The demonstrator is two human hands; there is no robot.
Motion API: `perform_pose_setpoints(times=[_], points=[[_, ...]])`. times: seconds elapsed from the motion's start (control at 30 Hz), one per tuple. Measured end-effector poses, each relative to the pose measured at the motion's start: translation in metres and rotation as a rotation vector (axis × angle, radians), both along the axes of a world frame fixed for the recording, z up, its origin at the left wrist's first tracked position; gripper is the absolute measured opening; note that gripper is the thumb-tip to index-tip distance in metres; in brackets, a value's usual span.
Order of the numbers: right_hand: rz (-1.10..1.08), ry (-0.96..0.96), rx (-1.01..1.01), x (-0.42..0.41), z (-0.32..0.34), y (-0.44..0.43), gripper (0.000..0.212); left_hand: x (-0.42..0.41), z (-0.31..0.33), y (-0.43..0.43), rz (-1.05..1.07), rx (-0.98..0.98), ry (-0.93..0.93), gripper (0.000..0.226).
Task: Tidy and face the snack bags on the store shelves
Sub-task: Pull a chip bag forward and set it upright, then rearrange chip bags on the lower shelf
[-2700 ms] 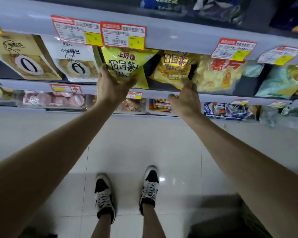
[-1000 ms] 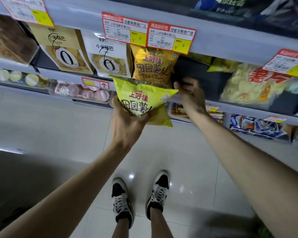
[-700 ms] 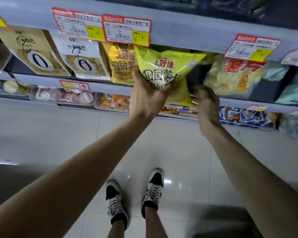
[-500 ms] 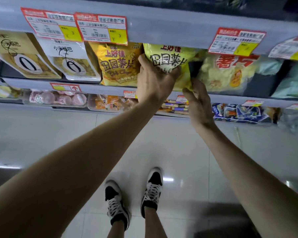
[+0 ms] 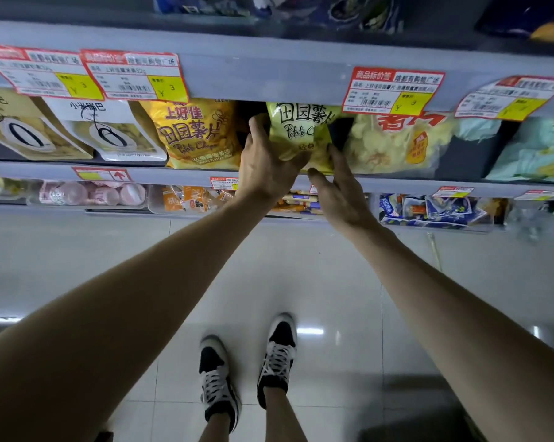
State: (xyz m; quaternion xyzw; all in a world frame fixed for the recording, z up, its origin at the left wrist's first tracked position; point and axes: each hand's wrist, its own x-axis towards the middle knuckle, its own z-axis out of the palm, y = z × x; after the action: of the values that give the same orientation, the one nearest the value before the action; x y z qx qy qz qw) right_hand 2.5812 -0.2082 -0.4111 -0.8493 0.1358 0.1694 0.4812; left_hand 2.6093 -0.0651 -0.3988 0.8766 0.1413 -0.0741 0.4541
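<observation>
Yellow-green chip bag [image 5: 301,129] upright on the middle shelf [image 5: 180,172], label facing out, between an orange chip bag [image 5: 196,135] on its left and a pale popcorn-printed bag [image 5: 393,145] on its right. Gripped at the lower left by the left hand [image 5: 266,167], thumb up its side. Right hand [image 5: 336,193] loosely spread, fingertips [image 5: 333,153] touching the lower right corner, holding nothing.

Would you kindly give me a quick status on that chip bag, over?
Left hand gripping lime-yellow chip bag, upright in shelf slot. Right hand open at bag's lower right corner. Orange-yellow chip bag to its left, dark gap between. Nothing blocking.
</observation>
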Motion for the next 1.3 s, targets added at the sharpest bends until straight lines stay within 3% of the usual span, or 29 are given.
perform_pose_setpoints(times=[0.13,0.3,0.53,0.63,0.73,0.9,1.3], points=[[0.056,0.031,-0.09,-0.005,0.006,-0.006,0.06,-0.01,0.002,0.012,-0.149,0.147,0.049,0.073],[0.115,0.04,-0.184,-0.023,0.017,-0.01,0.058,-0.041,0.013,0.021,-0.291,0.297,0.128,0.083],[0.276,-0.023,-0.428,-0.067,0.042,-0.02,0.048,-0.085,0.053,0.02,-0.446,0.405,0.212,0.055],[0.299,0.023,-0.477,-0.087,0.062,-0.035,0.043,-0.101,0.073,0.01,-0.511,0.404,0.248,0.052],[0.32,0.08,-0.534,-0.104,0.076,-0.06,0.042,-0.113,0.087,-0.007,-0.615,0.457,0.274,0.042],[0.315,0.135,-0.652,-0.122,0.08,-0.11,0.044,-0.123,0.09,-0.046,-0.705,0.459,0.267,0.042],[0.212,0.09,-0.729,-0.112,0.077,-0.251,0.042,-0.111,0.079,-0.185,-0.691,0.499,0.333,0.038]])
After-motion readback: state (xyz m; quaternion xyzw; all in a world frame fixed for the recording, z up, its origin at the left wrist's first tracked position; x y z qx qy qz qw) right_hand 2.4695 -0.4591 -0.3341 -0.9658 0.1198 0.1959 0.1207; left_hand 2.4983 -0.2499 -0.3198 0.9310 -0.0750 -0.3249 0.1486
